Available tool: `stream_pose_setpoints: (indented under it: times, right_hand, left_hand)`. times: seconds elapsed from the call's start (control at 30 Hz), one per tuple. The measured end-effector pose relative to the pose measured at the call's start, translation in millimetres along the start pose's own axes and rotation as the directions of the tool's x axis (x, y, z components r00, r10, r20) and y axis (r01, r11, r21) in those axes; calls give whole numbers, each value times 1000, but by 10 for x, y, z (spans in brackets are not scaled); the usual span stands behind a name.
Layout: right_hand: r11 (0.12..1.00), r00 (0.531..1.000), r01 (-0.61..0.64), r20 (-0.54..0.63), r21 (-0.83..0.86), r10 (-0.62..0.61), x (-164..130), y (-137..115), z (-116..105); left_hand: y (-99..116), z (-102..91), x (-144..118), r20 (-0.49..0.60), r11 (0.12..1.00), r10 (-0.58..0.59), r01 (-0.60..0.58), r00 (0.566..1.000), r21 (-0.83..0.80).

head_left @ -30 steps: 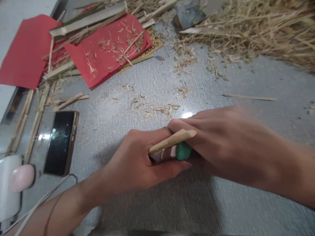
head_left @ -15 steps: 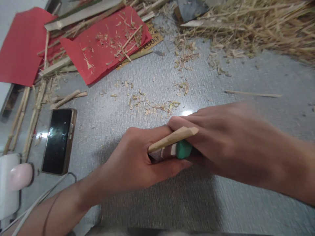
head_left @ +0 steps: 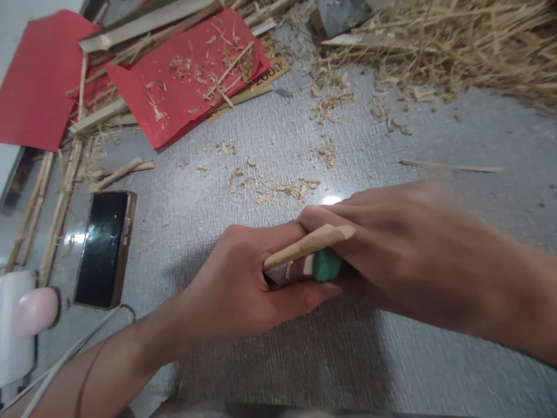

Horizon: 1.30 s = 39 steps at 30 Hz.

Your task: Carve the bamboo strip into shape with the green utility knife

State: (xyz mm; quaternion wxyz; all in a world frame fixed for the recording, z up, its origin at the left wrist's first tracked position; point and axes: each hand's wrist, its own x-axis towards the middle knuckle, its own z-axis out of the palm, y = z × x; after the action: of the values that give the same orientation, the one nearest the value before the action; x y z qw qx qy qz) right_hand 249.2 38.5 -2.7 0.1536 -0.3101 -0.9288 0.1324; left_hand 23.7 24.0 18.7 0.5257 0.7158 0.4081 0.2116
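Note:
My left hand (head_left: 239, 284) grips a short pale bamboo stick (head_left: 310, 246) whose cut end points right and slightly up. Below the stick a green-capped tool (head_left: 325, 265) shows between the two hands. My right hand (head_left: 391, 244) lies against the stick's end and closes over the green tool; what lies under its fingers is hidden. Both hands hover low over the grey textured floor (head_left: 278, 151), close together.
A phone (head_left: 103, 248) lies at the left beside bamboo strips (head_left: 61, 197). Red paper sheets (head_left: 187, 75) with shavings lie at the upper left. A heap of straw-like shavings (head_left: 456, 46) fills the upper right. A thin splinter (head_left: 450, 167) lies at the right. A white-pink object (head_left: 26, 316) sits at the lower left.
The hands keep their grip and hardly move. The view has shifted a little, so the red paper and phone sit slightly further left than a second ago.

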Motion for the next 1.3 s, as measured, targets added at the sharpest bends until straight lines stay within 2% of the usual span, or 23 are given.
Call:
stream_pose_setpoints:
  times: [0.2, 0.4, 0.57, 0.83, 1.1, 1.3]
  right_hand:
    - [999, 999, 11, -47, 34, -9, -2, 3, 29]
    - [1000, 999, 16, -37, 21, -15, -6, -1, 15]
    - [1000, 999, 30, -38, 2, -30, 2, 7, 6]
    - [999, 998, 47, -43, 9, -47, 3, 18, 8]
    - [998, 998, 56, -29, 25, -56, 7, 22, 2]
    - [999, 999, 44, -31, 25, -44, 1, 17, 8]
  left_hand:
    - [-24, 11, -11, -15, 1000, 30, -30, 999, 3]
    - [-39, 5, -26, -14, 999, -5, 5, 1000, 38]
    - [-42, 13, -18, -30, 999, 43, -43, 999, 18]
    - [-34, 10, -23, 0, 1000, -6, 6, 1000, 23]
    - [-58, 17, -6, -30, 997, 70, -71, 997, -13]
    - [-40, 7, -18, -2, 1000, 11, -11, 1000, -17]
